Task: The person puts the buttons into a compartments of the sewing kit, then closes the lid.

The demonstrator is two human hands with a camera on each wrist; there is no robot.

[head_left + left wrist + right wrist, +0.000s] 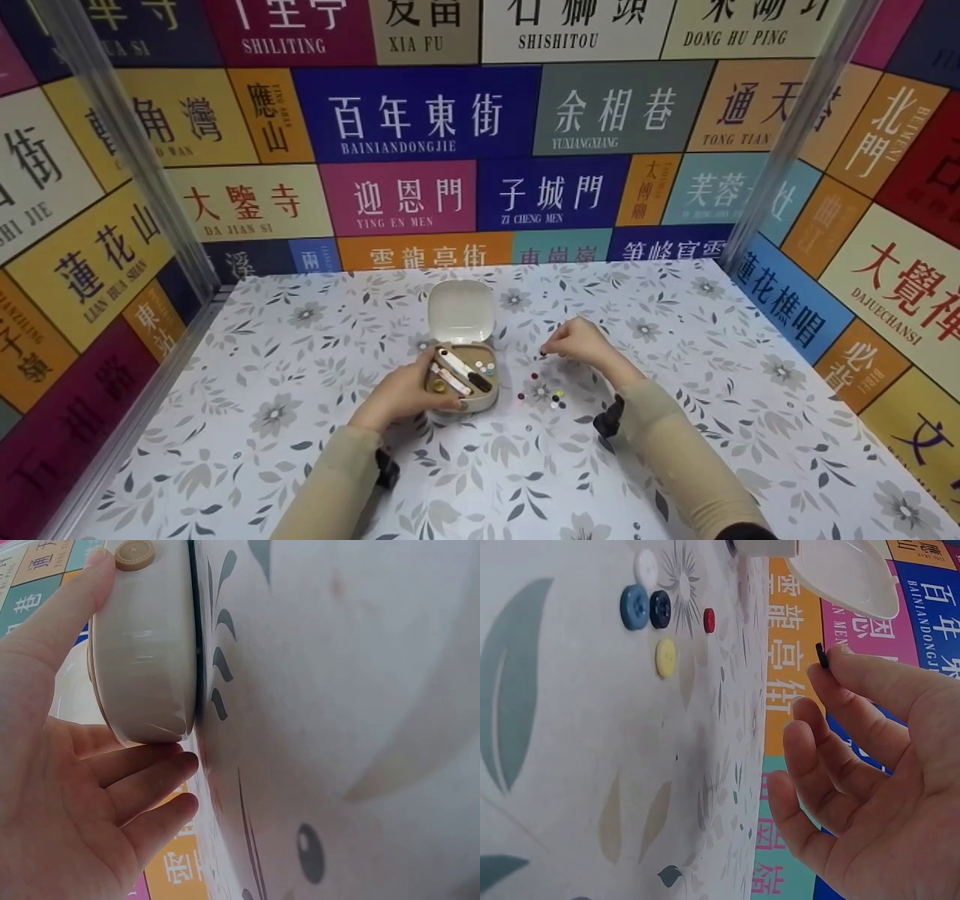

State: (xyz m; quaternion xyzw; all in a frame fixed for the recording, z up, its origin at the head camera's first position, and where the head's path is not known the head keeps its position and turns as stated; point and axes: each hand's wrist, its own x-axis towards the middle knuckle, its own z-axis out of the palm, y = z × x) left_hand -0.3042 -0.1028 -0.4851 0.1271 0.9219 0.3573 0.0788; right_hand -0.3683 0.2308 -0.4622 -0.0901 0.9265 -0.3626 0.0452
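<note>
My left hand (401,390) holds the left side of a cream sewing box (484,403), which stands on the table with its lid (460,311) raised at the back. In the left wrist view, the thumb lies by a beige button-shaped knob (135,555) on the box's front. Inside lie a white-and-black stick (459,365), a pale stick with pinkish parts (454,381), a gold-coloured round piece (439,385) and several small buttons (484,367). Above the table to the right, my right hand (589,346) pinches a black button (821,655) between thumb and forefinger.
Loose buttons lie on the table right of the box: red (709,620), yellow (665,658), blue (634,607), navy (660,609) and white (646,568), among others. The floral tablecloth (300,465) reaches to walls (416,112) of coloured signs.
</note>
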